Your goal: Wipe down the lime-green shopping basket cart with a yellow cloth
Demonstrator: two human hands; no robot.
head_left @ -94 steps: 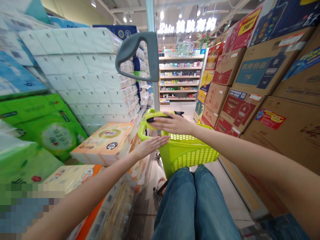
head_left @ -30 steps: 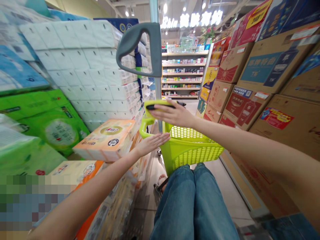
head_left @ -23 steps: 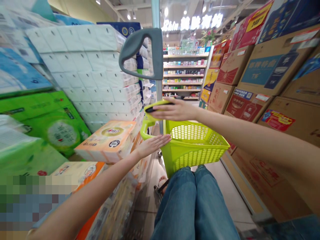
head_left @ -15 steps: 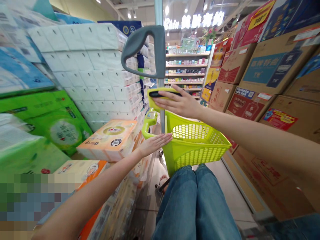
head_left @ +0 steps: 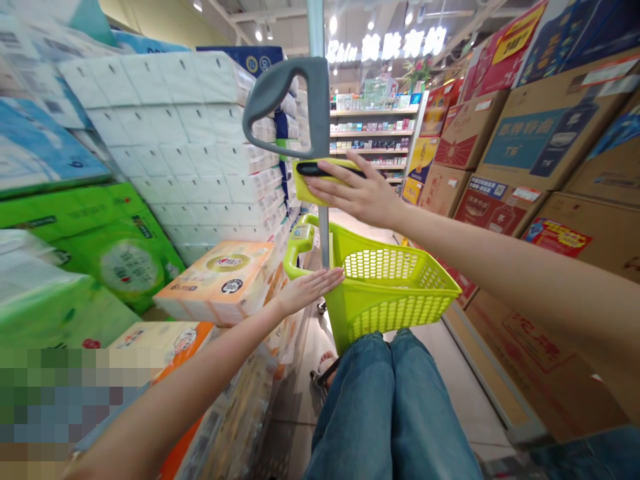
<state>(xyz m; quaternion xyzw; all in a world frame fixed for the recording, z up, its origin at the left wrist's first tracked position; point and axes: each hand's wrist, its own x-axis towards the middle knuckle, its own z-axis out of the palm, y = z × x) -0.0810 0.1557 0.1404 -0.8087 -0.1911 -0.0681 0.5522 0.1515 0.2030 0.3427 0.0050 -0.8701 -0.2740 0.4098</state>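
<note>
My right hand (head_left: 353,191) grips the flat lime-green handle (head_left: 306,183) of a lime-green plastic mesh basket (head_left: 395,320), whose black grip strip lies under my fingers. My left hand (head_left: 310,291) is held flat and open just above the basket's near arm (head_left: 296,250), holding nothing. A grey loop handle (head_left: 280,93) on a metal pole (head_left: 316,33) stands just above and left of my right hand. The basket sits in front of my denim-clad knees (head_left: 390,407).
Stacked packs of white tissue (head_left: 165,140) and an orange-and-cream pack (head_left: 215,283) line the left side. Printed cardboard cartons (head_left: 530,140) wall the right. Tiled floor (head_left: 295,400) runs between them toward store shelves (head_left: 370,133).
The lime-green handle has risen with my right hand and now stands higher above the basket. My left hand has barely moved.
</note>
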